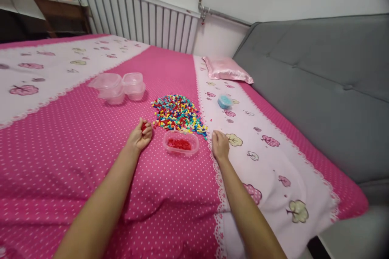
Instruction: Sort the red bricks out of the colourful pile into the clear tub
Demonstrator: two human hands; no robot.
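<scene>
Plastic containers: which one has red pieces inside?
The near container, in front of the multicoloured pile; the rightmost container shows blue, the stacked containers no red.

Multicoloured heap of small pieces (pixel 178 111), clear open tub (pixel 182 153) beside it, red pieces (pixel 179 144) inside

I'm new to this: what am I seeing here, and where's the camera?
There's no machine: these are a person's bare left hand and right hand. The picture comes from a camera worn on the head, looking forward and down. On the pink-and-white bedspread lies a heap of small coloured pieces. In front, a clear tub holds red pieces; stacked clear containers sit to the heap's left, a bluish container to its right. The left hand's curled fingers hold red bits; whether the right hand holds anything is unclear.
</scene>
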